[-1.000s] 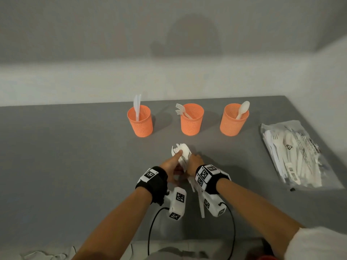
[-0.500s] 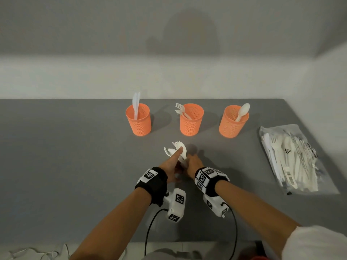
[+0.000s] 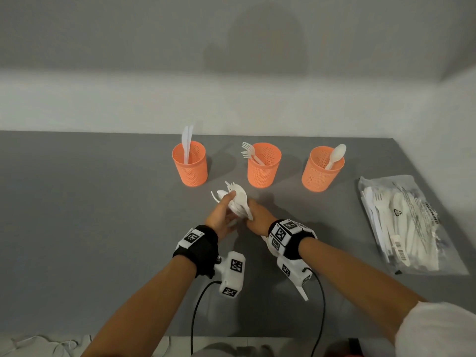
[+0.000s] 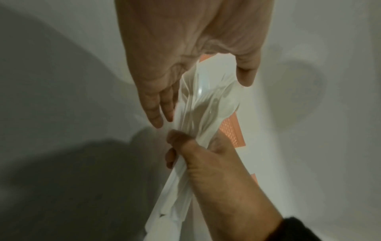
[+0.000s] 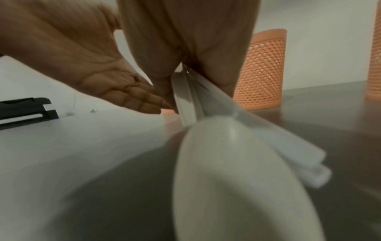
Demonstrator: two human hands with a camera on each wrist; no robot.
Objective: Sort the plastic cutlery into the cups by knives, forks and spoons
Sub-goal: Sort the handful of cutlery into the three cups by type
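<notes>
Nearest the camera, 2 forearms with marker-tagged wrist cameras reach out over the grey tabletop [image 3: 77, 228]. The right hand [image 3: 257, 217] has its fingers curled tight round a bundle of white plastic cutlery [image 3: 238, 202], gripping the handles; in the right wrist view the handle ends [image 5: 299, 163] fan out beside a blurred spoon bowl [image 5: 237, 179]. The left hand [image 3: 221, 215] meets the bundle's heads with fingers [image 4: 156, 104] straight and loosely spread, thumb on the spoons; whether it actually pinches one piece I cannot tell.

Off to the right lies a clear bag of cutlery [image 3: 407, 222].

Beyond the hands stand 3 orange mesh cups in a row: the left cup [image 3: 192, 166] holds 2 knives, the middle cup [image 3: 264, 167] forks, the right cup [image 3: 320, 171] 1 spoon. A pale wall rises behind.
</notes>
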